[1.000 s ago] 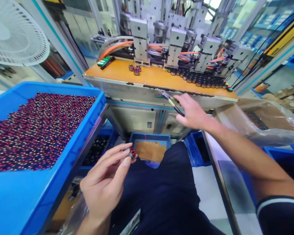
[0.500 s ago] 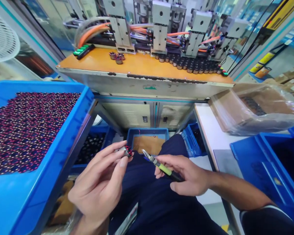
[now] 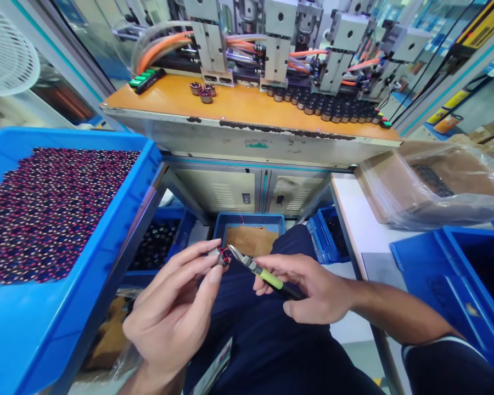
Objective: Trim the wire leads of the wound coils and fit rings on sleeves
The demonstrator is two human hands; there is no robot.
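Flanking bin: at the left edge of the frame, a blue bin point(image 3: 24, 323) carries a mass of small red-and-dark parts point(image 3: 61, 214).
Left hand: lower middle of the frame, the left hand point(image 3: 173, 312) has its grip pinched on a small part, between thumb and fingers.
Coil: this grey coil point(image 3: 215, 253) sits just left of the frame's middle, at the upper right of the left hand; its axis seems to run roughly sideways, with red wires point(image 3: 225, 254) at the right end.
Gap: likely the deciding relation; the tips of the pliers point(image 3: 253, 267) lie just beside the wires, though contact is too fine to tell.
Pliers: the long axis slants from the tips near the frame's middle down rightward to dark handles.
Right hand: right of centre, the right hand point(image 3: 319, 291) has its grip around those handles; it is nearer the pliers, the left nearer the coil.
Box: at the right, a cardboard box point(image 3: 379, 189) rests on a white tabletop point(image 3: 349, 208).
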